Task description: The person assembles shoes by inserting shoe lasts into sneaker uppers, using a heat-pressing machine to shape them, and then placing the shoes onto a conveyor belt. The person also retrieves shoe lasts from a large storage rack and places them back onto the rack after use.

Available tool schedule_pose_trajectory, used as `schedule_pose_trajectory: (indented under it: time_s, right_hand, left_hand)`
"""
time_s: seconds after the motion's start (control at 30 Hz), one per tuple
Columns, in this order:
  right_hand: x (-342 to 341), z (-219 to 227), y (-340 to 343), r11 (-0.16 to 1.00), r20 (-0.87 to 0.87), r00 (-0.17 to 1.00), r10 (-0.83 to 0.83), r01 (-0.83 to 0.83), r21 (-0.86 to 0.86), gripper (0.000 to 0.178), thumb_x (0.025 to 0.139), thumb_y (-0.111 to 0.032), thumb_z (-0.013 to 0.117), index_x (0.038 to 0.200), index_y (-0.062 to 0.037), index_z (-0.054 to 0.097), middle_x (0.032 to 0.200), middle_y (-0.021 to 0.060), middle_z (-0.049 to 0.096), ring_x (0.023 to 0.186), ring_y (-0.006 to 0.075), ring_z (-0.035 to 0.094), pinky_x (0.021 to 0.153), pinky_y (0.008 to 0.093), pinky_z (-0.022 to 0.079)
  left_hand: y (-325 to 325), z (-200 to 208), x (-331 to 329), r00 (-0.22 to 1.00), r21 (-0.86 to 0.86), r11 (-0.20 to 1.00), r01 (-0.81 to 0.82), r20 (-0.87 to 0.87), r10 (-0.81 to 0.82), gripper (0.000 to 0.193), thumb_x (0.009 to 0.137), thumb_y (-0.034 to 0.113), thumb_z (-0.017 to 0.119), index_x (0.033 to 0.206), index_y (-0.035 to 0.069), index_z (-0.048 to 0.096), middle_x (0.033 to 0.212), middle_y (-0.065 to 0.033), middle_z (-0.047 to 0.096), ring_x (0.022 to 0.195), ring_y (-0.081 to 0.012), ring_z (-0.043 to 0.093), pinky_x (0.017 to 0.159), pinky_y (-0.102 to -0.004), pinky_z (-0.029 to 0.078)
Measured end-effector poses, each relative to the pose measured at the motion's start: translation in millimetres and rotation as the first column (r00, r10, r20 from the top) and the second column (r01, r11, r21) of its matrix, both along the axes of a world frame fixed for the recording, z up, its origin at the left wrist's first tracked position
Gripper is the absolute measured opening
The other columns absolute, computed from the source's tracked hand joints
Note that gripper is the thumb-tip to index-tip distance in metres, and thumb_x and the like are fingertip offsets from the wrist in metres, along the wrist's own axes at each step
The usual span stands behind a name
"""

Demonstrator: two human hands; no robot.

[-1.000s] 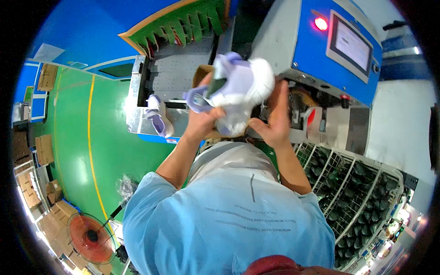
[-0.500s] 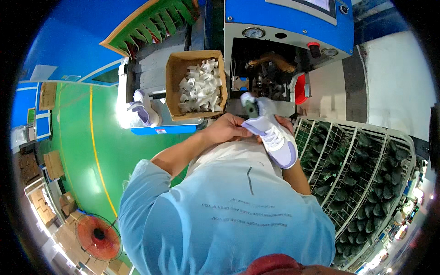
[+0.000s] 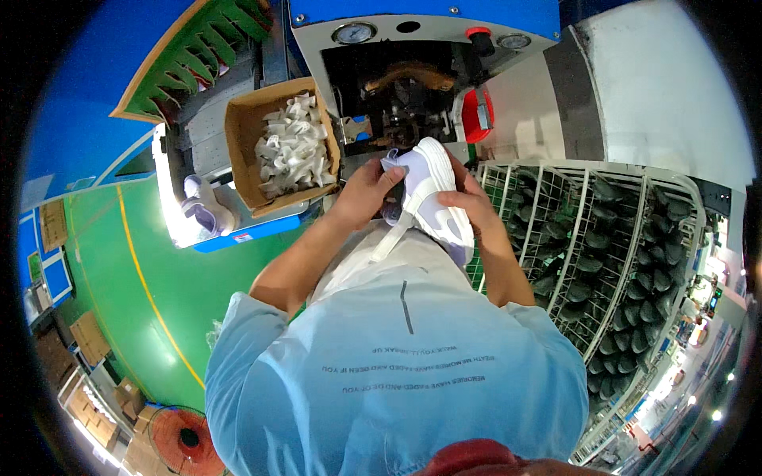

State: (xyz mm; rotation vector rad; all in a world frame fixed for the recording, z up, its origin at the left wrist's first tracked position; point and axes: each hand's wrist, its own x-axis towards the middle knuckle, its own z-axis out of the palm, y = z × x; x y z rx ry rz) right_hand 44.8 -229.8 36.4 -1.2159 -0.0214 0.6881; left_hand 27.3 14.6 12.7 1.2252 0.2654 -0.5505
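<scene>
Shoe held between two bare hands, seen from above. The white-and-lavender shoe is in front of the person's waist, just below the open bay of a blue-and-grey machine, with the edge of its pale sole turned to the right. The left hand grips it on the collar side, thumb laid against the upper; the right hand is closed around the sole side, its thumb across the upper (the fingers behind are partly hidden). A pale strip slants down from the shoe over the person's clothing. To the left, a cardboard box holds many white pieces, and a second shoe lies on the desk. To the right stands a white wire rack filled with dark pieces.
</scene>
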Motion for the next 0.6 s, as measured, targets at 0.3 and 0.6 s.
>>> schedule_pose_trajectory:
  time_s: [0.3,0.6]
  right_hand:
    - [23,24,25,0.906,0.057,0.922,-0.382,0.386,-0.172,0.081,0.081,-0.005,0.073,0.154,-0.0002,0.039,0.142,0.0165,0.057,0.126,0.0252,0.058,0.106,0.0348,0.045]
    - [92,2,43,0.405,0.561,0.807,0.184,0.458,-0.791,0.095,0.08,-0.034,0.081,0.16,-0.021,0.032,0.134,0.0239,0.063,0.108,0.0326,0.07,0.091,0.0403,0.056]
  left_hand:
    - [9,-2,-16,0.977,0.099,0.985,-0.144,0.173,0.125,0.04,0.102,0.026,0.065,0.126,-0.001,0.048,0.09,-0.0051,0.061,0.083,-0.0119,0.056,0.075,-0.0293,0.048]
    - [-19,-59,24,0.993,-0.099,0.995,-0.023,0.114,0.034,0.037,0.104,0.033,0.06,0.129,0.007,0.049,0.1,-0.0038,0.059,0.089,-0.0119,0.054,0.079,-0.0274,0.045]
